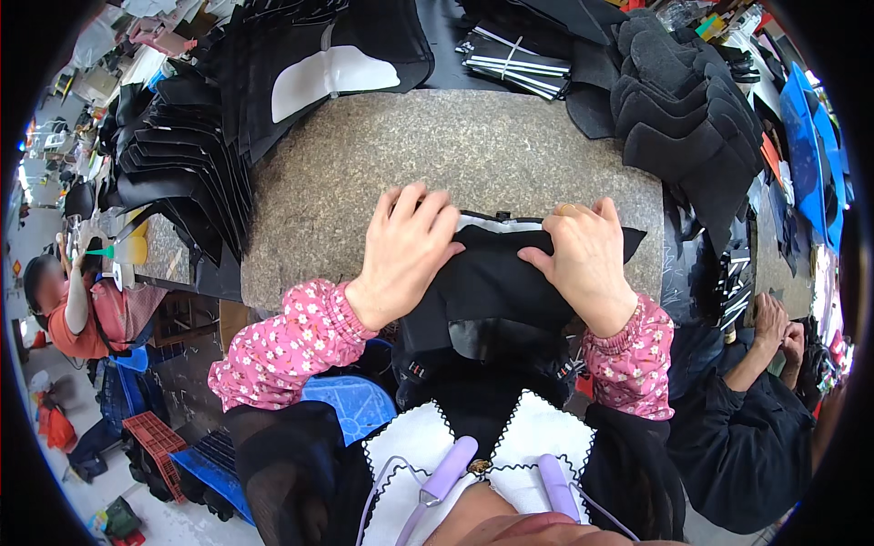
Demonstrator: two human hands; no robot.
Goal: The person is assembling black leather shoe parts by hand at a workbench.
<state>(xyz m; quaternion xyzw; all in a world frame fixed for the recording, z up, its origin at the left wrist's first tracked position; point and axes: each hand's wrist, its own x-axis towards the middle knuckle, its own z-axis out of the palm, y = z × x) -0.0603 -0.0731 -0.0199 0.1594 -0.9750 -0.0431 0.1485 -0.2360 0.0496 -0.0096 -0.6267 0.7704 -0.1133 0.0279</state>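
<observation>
A black fabric piece [510, 278] lies over the near edge of the worktable, its lower part hanging toward my body. Along its far edge runs a white strip [482, 221] with a small dark tab near the middle. My left hand [410, 246] is closed at the left end of that edge, thumb on top and fingers bent over. My right hand [587, 259] grips the edge's right part, thumb pressed on the fabric. A black corner sticks out beyond the right hand. Whatever lies under the fingers is hidden.
The speckled worktable [410, 136] spreads beyond my hands. Stacked black pieces stand left [182, 164] and right [683, 118]. A white curved piece [332, 77] and bundled white strips [517, 62] lie at the back. A blue stool [350, 405] is below. Co-workers sit on both sides.
</observation>
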